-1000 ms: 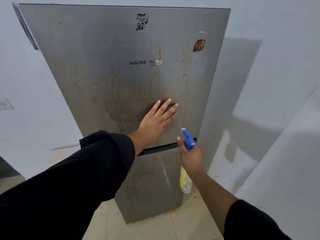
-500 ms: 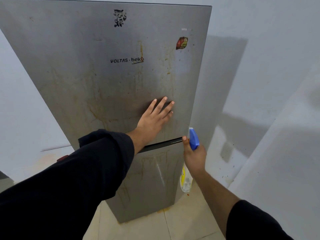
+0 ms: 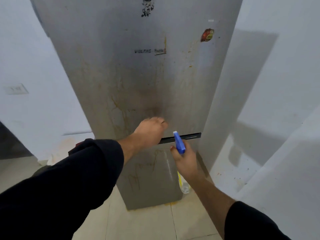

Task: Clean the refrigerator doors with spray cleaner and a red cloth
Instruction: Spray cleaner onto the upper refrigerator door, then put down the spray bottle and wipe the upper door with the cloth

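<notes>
The left hand (image 3: 150,130) has slid lower on the door and closed. Half a second ago it lay flat with fingers spread; now the fingers are folded into a fist with nothing visible inside, knuckles against the upper panel of the tall grey brushed-metal refrigerator (image 3: 138,75), just above the black slot (image 3: 190,136) that parts the two doors. The right hand (image 3: 186,161) is wrapped round the neck of the clear plastic spray bottle with a blue trigger head (image 3: 179,144), white nozzle tip up by the slot. The bottle's rounded, yellow-labelled body hangs below the wrist, in front of the right edge of the lower door (image 3: 150,179). Both flat panels carry thin orange-brown drip trails, branching above and in looping scrawls below. A round red sticker (image 3: 207,35) sits at the upper right. A sliver of red (image 3: 78,144) shows past the black left sleeve — whether it is the cloth cannot be told. Pale glossy floor tiles (image 3: 138,222) lie beneath.
</notes>
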